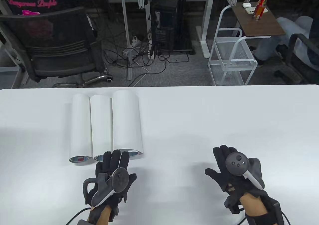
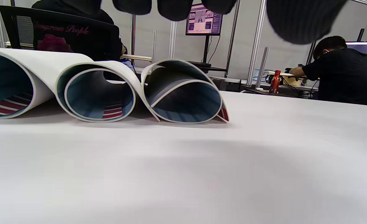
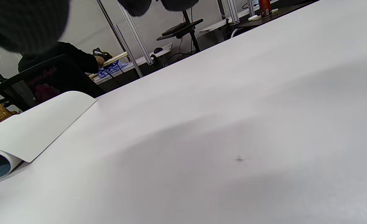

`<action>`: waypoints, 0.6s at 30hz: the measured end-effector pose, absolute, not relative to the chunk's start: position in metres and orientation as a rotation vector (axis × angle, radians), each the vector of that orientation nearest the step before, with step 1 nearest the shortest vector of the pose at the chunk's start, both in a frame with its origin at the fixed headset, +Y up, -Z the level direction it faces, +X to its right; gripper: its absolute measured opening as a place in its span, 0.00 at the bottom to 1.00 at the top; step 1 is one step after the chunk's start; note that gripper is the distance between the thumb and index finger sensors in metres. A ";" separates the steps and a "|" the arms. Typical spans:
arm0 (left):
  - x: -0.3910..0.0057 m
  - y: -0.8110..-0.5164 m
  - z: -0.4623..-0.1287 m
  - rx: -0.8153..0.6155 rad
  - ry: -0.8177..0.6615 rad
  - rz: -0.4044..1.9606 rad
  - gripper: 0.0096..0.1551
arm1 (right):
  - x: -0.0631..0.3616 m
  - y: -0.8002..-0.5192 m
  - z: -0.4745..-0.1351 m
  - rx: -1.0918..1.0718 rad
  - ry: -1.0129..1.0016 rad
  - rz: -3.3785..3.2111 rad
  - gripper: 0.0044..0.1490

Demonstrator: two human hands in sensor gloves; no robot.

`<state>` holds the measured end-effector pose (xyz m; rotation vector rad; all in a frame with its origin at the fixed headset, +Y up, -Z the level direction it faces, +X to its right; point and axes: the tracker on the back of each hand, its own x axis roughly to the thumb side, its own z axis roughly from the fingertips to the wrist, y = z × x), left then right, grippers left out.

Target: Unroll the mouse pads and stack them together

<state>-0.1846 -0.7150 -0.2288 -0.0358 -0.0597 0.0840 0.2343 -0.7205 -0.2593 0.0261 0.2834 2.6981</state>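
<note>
The left hand (image 1: pixel 112 175) reaches forward with fingers extended and together, holding nothing. The right hand (image 1: pixel 234 170) hovers palm down, fingers loosely spread, also empty.

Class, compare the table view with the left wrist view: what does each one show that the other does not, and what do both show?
Only the table view shows both hands, the left hand near the rolls and the right hand apart to the right, both holding nothing. Only the left wrist view shows the rolls' open ends, with blue and red-striped printed insides, and the right roll coming loose. Both show three rolled mouse pads side by side on the white table.
</note>
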 end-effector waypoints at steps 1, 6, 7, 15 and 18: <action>-0.185 -0.715 -0.229 -0.036 -0.058 0.086 0.51 | 0.234 -0.721 -0.259 0.025 0.283 2.697 0.55; -0.186 -0.714 -0.228 -0.032 -0.046 0.088 0.51 | 0.234 -0.720 -0.259 0.019 0.293 2.700 0.55; -0.186 -0.713 -0.228 -0.032 -0.044 0.093 0.51 | 0.234 -0.720 -0.259 0.019 0.293 2.701 0.55; -0.186 -0.709 -0.237 -0.033 0.023 0.058 0.51 | 0.233 -0.720 -0.259 0.029 0.291 2.704 0.55; -0.187 -0.706 -0.250 -0.053 0.072 0.063 0.52 | 0.233 -0.719 -0.259 0.028 0.285 2.695 0.55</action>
